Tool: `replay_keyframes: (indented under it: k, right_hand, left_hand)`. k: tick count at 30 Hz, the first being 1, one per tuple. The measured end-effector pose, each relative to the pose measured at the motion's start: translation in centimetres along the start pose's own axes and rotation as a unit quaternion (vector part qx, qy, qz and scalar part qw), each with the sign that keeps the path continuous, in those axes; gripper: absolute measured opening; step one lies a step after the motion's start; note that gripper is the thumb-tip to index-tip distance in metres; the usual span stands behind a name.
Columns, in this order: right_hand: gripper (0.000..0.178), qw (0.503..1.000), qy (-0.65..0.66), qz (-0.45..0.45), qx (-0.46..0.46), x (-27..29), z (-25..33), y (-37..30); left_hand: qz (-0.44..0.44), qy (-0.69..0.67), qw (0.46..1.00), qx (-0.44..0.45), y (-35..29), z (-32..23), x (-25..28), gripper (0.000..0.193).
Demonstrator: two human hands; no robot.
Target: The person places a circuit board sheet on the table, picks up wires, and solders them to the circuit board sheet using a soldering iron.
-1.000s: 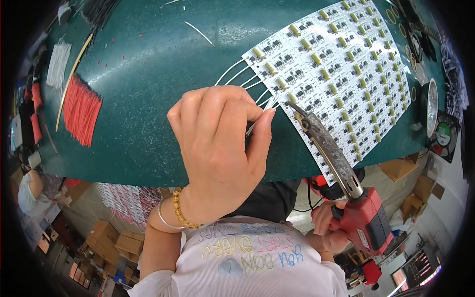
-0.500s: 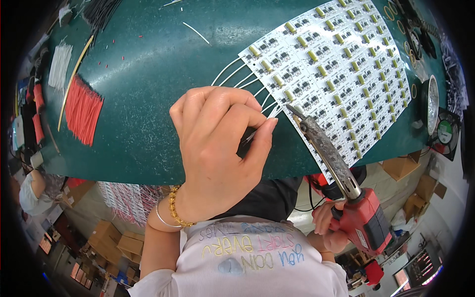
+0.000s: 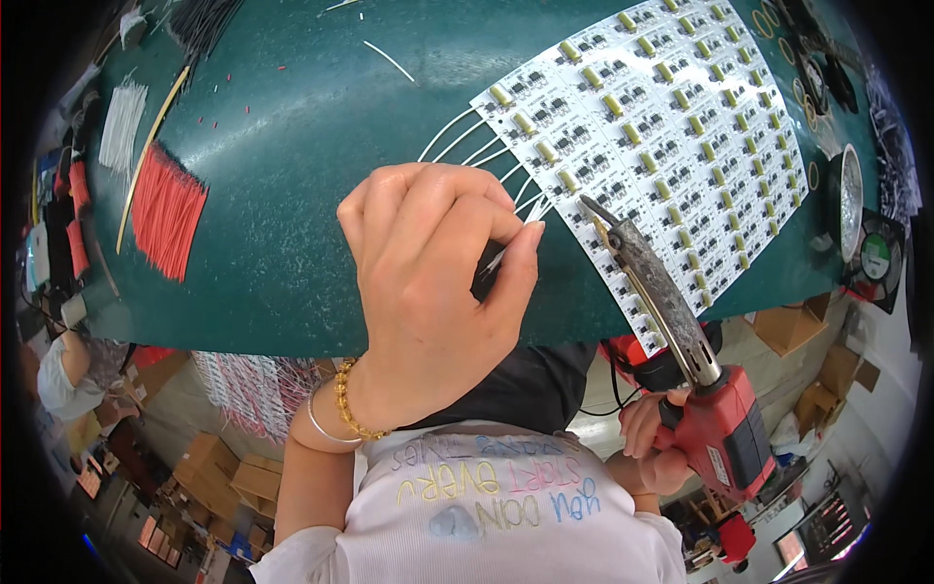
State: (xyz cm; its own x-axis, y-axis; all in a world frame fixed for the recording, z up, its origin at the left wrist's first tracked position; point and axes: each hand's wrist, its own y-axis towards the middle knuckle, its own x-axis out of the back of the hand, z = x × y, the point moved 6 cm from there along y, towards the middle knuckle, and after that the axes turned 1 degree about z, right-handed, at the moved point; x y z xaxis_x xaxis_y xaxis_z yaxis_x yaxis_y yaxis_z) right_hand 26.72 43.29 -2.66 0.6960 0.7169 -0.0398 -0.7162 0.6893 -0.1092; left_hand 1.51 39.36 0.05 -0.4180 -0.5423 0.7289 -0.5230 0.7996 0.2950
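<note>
1. One left hand [image 3: 428, 292] pinches a thin white wire [image 3: 506, 255], fingers closed, at the edge of one white panel of circuit boards [image 3: 662, 127].
2. One right hand [image 3: 657, 443] grips a red-handled soldering iron [image 3: 671, 311], its tip near the panel's edge.
3. One bundle of red wires [image 3: 165, 209] lies on the green mat [image 3: 292, 146].

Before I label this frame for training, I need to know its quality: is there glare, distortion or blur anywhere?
Head view: fisheye bends the green table edge into an arc and leaves black corners; soft glare sheens the mat beside the red wires; the left hand and white circuit panel are sharp, as is the soldering iron held by the right hand; the rim clutter looks smeared.
</note>
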Motion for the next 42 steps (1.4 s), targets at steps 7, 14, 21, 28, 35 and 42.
replay_keyframes:
  k: [7, 14, 21, 28, 35, 42]
  right_hand:
    - [0.076, 0.999, 0.013, 0.015, 0.028, -1.0, 0.8, 0.5]
    - [0.078, 0.993, 0.077, -0.008, 0.084, 1.6, -1.1, -2.6]
    - [0.080, 0.991, -0.131, -0.009, 0.005, 1.7, -1.6, -3.8]
    - [0.053, 0.986, -0.124, -0.064, -0.088, 0.7, -0.3, -1.7]
    - [0.033, 0.991, 0.017, -0.049, -0.122, 0.6, -0.9, -2.0]
    - [0.075, 0.995, -0.087, 0.043, 0.010, 0.0, 0.1, -1.8]
  left_hand:
    - [-0.051, -0.044, 0.997, 0.024, -0.3, 0.3, 0.7, 0.011]
    - [-0.013, -0.046, 0.999, -0.003, -0.6, -0.9, 0.4, 0.009]
    - [0.022, -0.026, 0.999, 0.013, -0.3, -0.7, 0.1, 0.011]
    - [0.037, -0.026, 0.999, 0.019, 0.0, -0.7, 0.0, 0.012]
    - [0.042, -0.028, 0.998, 0.024, 0.1, -0.7, -0.1, 0.013]
    - [0.047, -0.018, 0.998, 0.028, 0.3, -0.7, -0.1, 0.013]
